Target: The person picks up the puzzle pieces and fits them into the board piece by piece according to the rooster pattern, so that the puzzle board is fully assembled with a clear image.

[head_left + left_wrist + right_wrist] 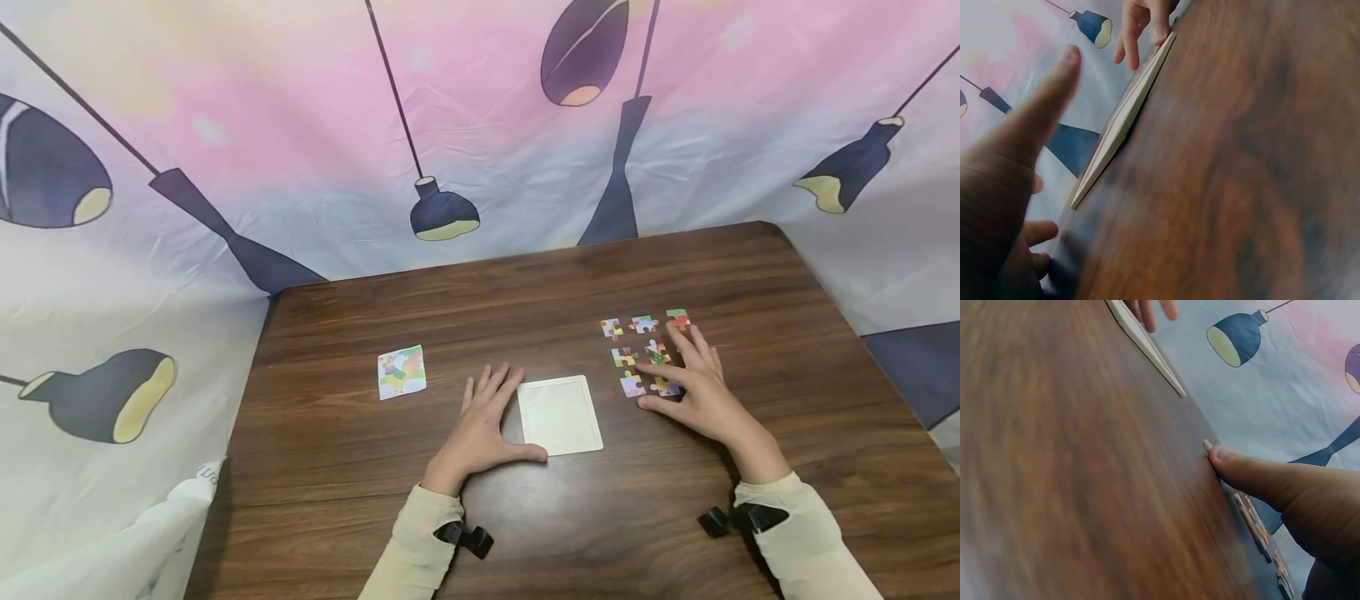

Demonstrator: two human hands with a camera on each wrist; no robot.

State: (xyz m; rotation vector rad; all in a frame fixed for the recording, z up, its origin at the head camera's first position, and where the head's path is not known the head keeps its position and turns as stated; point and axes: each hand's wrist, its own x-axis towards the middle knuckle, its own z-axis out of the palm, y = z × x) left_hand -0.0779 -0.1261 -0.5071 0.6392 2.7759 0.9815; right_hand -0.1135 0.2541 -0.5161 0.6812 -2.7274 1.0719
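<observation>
Evidently, the right hand spreads its fingers over the right side of the puzzle pieces, at least 7, lying right of the pale tray; I cannot tell whether it presses any. The left hand, also spread, flanks the tray's left edge. Lightly working 1 piece at a time should spare its neighbours.

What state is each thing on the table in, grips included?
Cream square tray: flat, no pieces inside
Multicoloured jigsaw pieces: loose, coloured side up
Square colour-printed sheet: flat, picture up
Left grip: fingers extended beside the tray
Right grip: fingers spread at the pieces
</observation>
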